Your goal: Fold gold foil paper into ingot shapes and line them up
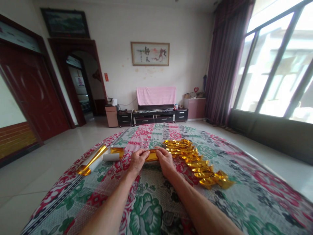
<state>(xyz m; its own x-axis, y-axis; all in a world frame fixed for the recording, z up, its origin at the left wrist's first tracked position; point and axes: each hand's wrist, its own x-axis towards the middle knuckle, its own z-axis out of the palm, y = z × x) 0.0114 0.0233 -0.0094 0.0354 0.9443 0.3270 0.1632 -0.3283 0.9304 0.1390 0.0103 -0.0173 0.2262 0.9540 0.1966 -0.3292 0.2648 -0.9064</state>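
A folded strip of gold foil paper (pixel 152 155) stretches between my two hands, just above the patterned cloth. My left hand (pixel 139 160) pinches its left end with thumb and fingers. At the other end, my right hand (pixel 166 160) grips it the same way. Right of my hands lie rows of folded gold foil ingots (pixel 195 158), partly overlapping one another. On the left rests a curled roll of gold foil sheets (pixel 94 160) with white backing, beside a smaller gold and white piece (pixel 113 154).
A floral cloth (pixel 145 215) in red, green and grey covers the surface before me. Beyond it stand a low black cabinet (pixel 154 119) and something draped with a pink towel (pixel 156 95). Windows (pixel 276 65) and a purple curtain (pixel 225 62) are at right, a dark red door (pixel 31 88) at left.
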